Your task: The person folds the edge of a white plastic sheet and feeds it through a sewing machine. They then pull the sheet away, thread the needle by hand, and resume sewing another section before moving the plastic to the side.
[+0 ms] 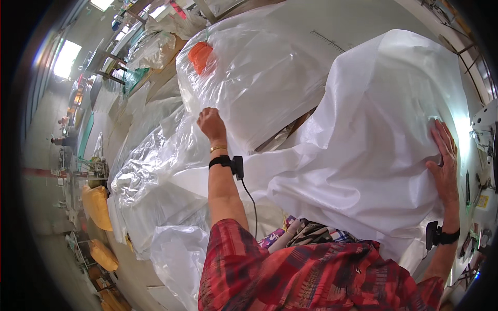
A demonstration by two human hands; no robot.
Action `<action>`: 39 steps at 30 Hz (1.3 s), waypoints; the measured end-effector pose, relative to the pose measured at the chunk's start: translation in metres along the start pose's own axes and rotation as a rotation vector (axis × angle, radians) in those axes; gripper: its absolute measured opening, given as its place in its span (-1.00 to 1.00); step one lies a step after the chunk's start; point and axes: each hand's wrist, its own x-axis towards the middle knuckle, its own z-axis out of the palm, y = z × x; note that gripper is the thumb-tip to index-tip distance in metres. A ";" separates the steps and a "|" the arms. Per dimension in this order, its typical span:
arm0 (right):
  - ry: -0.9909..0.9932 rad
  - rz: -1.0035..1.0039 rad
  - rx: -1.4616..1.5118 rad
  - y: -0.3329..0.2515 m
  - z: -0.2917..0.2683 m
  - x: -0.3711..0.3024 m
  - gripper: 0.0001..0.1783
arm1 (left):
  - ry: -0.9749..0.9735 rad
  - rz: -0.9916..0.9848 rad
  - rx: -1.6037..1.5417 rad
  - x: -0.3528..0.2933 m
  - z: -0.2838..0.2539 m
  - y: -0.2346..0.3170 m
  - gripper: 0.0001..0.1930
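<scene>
A large white sheet [384, 119] with a slight sheen lies draped in folds across the work surface and down to my lap. My right hand [445, 160] rests on its right part, fingers stretched out, close to a bright lamp glow. My left hand [211, 124] is reached forward, its fingers curled closed at the edge of a heap of clear plastic film [155, 160]. What those fingers hold, if anything, is hidden. Ahead of that hand, a bulky pile under clear film [259, 72] has an orange bundle [201, 57] at its left.
At the right edge stands a white machine [485, 127], perhaps a sewing machine, with a white bottle [485, 199] below it. A ruler scale [328, 41] marks the table beyond. Yellow bundles [97, 207] sit on the floor at left. A cable [253, 202] hangs from my left wrist.
</scene>
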 end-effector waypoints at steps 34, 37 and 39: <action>0.092 -0.033 0.102 0.000 -0.003 -0.004 -0.30 | 0.221 0.224 -0.393 -0.055 -0.075 0.087 -0.57; 0.089 -0.002 0.096 -0.003 -0.006 -0.005 -0.30 | 0.153 -0.470 -0.370 -0.049 -0.042 0.051 -0.26; 0.092 -0.018 0.107 -0.002 -0.003 -0.001 -0.32 | 0.158 -0.642 -0.603 -0.053 -0.015 0.012 -0.32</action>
